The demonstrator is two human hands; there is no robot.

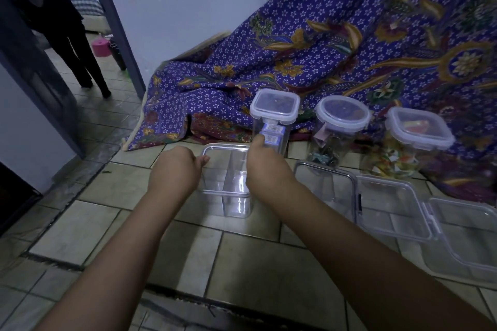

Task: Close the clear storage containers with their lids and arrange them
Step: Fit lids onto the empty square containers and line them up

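A clear rectangular container stands on the tiled floor in the middle, with a clear lid on its top. My left hand grips the lid's left edge and my right hand grips its right edge. Behind it stand three lidded containers: a tall square one, a round jar and a square one with colourful contents. To the right lie a clear open container, another clear piece and a loose lid.
A purple patterned cloth drapes over something along the back and right. A doorway at the left shows a person's legs and a pink object. A white wall juts out at the left.
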